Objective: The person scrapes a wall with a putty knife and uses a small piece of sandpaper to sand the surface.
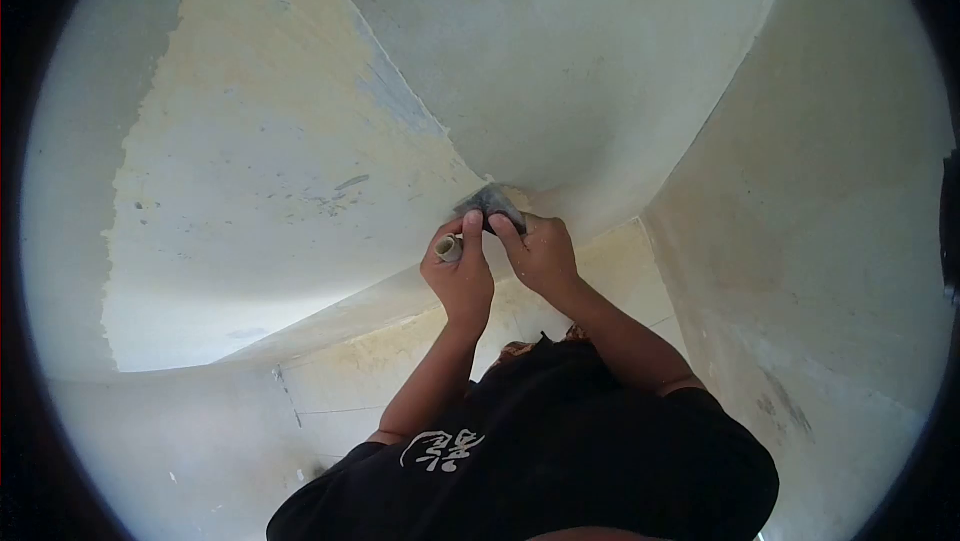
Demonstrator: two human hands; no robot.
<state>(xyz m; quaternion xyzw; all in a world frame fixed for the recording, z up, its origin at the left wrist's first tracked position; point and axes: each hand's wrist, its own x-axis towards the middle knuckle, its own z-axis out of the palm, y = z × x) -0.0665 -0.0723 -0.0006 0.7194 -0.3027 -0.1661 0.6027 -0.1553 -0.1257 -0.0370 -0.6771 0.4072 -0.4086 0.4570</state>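
Observation:
Both hands meet on a dark grey, flat metal scraper [490, 203] in the upper middle of the head view. Its edge lies at the wall corner line, where a pale patch meets a greyer surface. My left hand [462, 276] is closed, with its thumb pressed on the scraper's face. A beige tube-like piece with a hollow end [447, 248] sticks out between the fingers of that hand. My right hand [543, 256] is closed on the scraper's right side, thumb on its face. The fingers behind the scraper are hidden.
A large cream-coloured patch [230, 141] with ragged edges covers the surface on the left. Greyer plaster [560, 41] spreads above and to the right. Another wall [820, 191] stands at the right, and a ledge edge [320, 316] runs below the patch.

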